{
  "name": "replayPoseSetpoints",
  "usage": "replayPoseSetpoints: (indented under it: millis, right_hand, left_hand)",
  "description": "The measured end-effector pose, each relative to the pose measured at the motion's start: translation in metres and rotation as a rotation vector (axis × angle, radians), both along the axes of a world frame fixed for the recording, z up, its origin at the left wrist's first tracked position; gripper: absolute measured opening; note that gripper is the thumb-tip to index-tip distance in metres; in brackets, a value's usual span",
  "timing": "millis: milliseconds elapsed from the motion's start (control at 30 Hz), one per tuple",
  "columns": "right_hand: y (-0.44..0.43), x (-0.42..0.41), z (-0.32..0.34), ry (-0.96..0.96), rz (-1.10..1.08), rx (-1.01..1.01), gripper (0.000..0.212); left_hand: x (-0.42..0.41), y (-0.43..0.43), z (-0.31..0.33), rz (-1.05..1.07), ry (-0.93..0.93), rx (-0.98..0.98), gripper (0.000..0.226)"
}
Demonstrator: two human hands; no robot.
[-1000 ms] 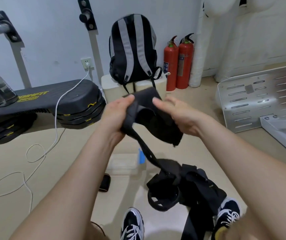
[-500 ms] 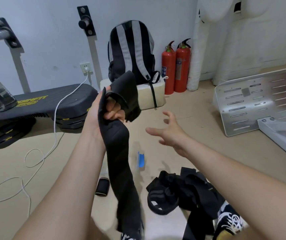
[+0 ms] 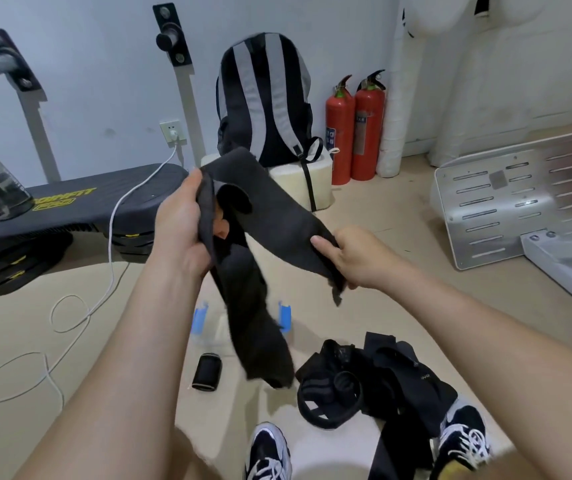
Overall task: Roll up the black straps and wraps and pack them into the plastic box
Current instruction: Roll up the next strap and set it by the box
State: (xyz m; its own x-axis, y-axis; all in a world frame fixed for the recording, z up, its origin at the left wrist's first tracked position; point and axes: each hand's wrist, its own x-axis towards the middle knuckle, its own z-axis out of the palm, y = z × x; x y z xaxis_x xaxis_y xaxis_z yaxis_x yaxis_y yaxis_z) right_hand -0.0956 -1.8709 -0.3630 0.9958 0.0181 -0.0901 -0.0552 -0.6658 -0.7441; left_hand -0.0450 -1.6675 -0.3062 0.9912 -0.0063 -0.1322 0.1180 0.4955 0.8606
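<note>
Left hand (image 3: 177, 230): curled tight round a wrap (image 3: 277, 209) at its fold, thumb on top.
Right hand (image 3: 353, 258): pinching the wrap's short end, thumb over, fingers tucked under.
Wrap: black, matte, fuzzy knit; a wide flat band. Sloping stretch between the two hands; long limp tail hanging below the left hand, lower edge ragged.
Box (image 3: 199, 318): clear plastic, blue clips, low below the left hand, partly hidden behind the tail.
Roll (image 3: 206, 372): tight black cylinder, pale rim, lying just beside the left forearm.
Pile (image 3: 381, 375): loose black straps, webbing and a stiff loop, well below the right hand, beside a shoe (image 3: 464, 434).
</note>
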Motion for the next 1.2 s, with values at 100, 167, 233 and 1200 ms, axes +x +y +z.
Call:
replayPoseSetpoints:
  millis: [100,167,233,1200]
  right_hand:
    - [-0.010,-0.003,0.017,0.037,0.016,0.006,0.045]
    - [-0.021,-0.009,0.026,0.173,0.104,0.104,0.037]
    - [-0.027,-0.012,0.029,0.321,0.270,0.112,0.017]
    - [-0.007,0.000,0.026,-0.041,-0.180,0.871,0.028]
  left_hand:
    - [0.006,0.007,-0.004,0.058,0.087,0.003,0.027]
    - [0.003,0.005,-0.006,-0.005,0.099,0.041,0.025]
    - [-0.006,-0.001,-0.005,-0.074,0.070,0.139,0.024]
    - [-0.041,0.003,0.008,-0.657,-0.123,0.530,0.042]
